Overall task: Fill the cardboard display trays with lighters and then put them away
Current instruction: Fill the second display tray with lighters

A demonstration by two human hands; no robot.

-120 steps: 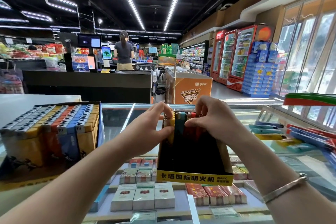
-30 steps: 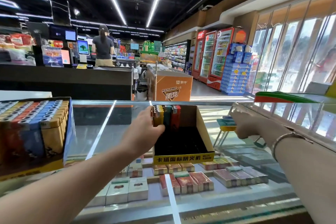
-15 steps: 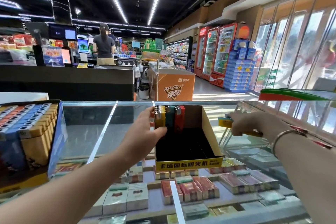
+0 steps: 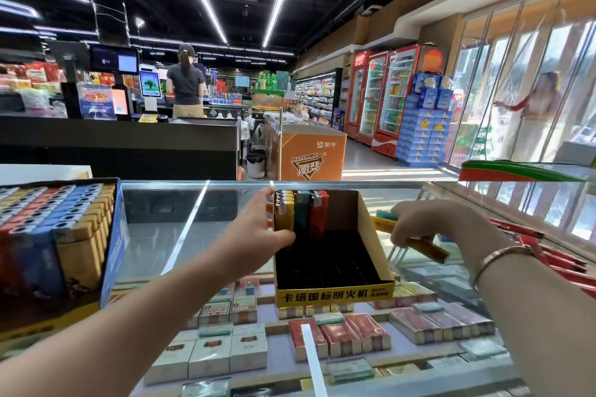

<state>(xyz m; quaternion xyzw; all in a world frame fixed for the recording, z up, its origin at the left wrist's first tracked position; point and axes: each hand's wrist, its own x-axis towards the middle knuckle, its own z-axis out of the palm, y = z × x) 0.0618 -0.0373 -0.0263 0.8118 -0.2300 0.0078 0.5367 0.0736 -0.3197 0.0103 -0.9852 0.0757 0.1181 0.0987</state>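
A cardboard display tray [image 4: 374, 235] with a yellow front label stands on the glass counter [image 4: 154, 235]. Yellow, teal and red lighters [image 4: 301, 213] stand in its back left corner; the rest of its black insert is bare. My left hand [image 4: 258, 232] grips the tray's left wall beside the yellow lighters. To the right of the tray, my right hand [image 4: 419, 222] holds a few loose lighters [image 4: 425, 246], yellow and teal ones showing, just above the glass.
A full tray of blue, yellow and red lighters [image 4: 54, 229] stands at the left. More loose lighters [image 4: 554, 255] lie at the far right. Cigarette packs [image 4: 338, 335] fill the case under the glass. A person [image 4: 185, 84] stands at the far checkout counter.
My right hand left the tray, reached to the right and picked up loose lighters, and now brings them back toward the tray. My left hand stays on the tray's left wall.
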